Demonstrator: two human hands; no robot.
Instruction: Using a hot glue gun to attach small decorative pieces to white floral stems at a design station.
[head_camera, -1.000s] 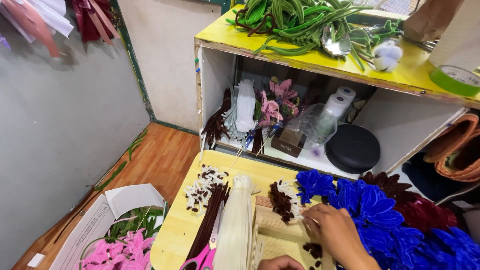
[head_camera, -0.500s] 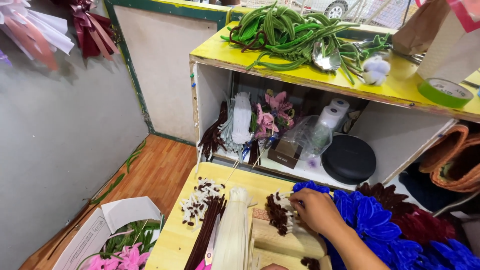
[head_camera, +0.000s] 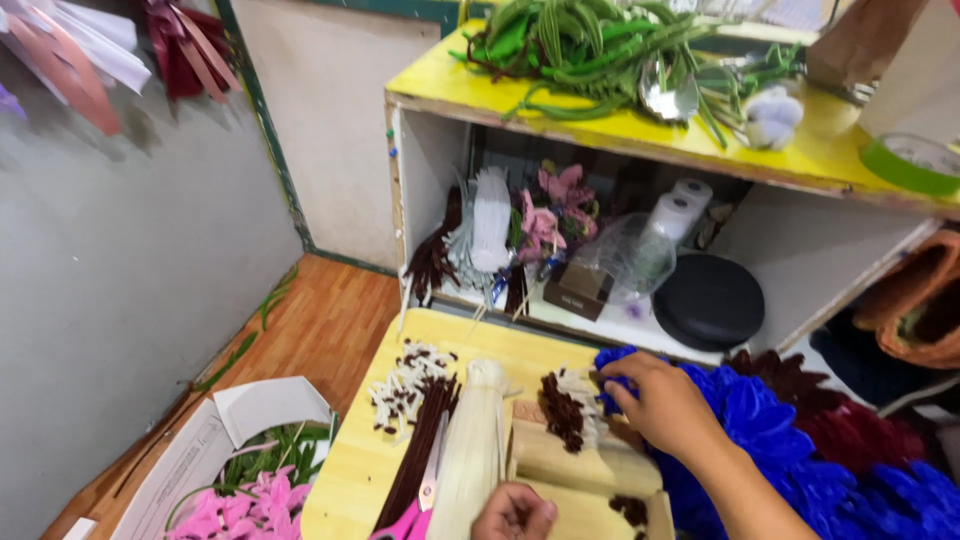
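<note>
The right hand (head_camera: 665, 405) reaches across the yellow desk (head_camera: 350, 480), fingers curled, pinching a blue petal (head_camera: 612, 362) beside the blue flower pile (head_camera: 760, 420). The left hand (head_camera: 515, 512) rests loosely curled at the near edge, steadying a pale bundle (head_camera: 468, 450).

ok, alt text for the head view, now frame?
The person's right hand reaches over a yellow work board, fingers at a blue fabric flower beside a dark brown stamen bundle. The left hand rests curled at the bottom edge by a cream fibre bundle.
</note>
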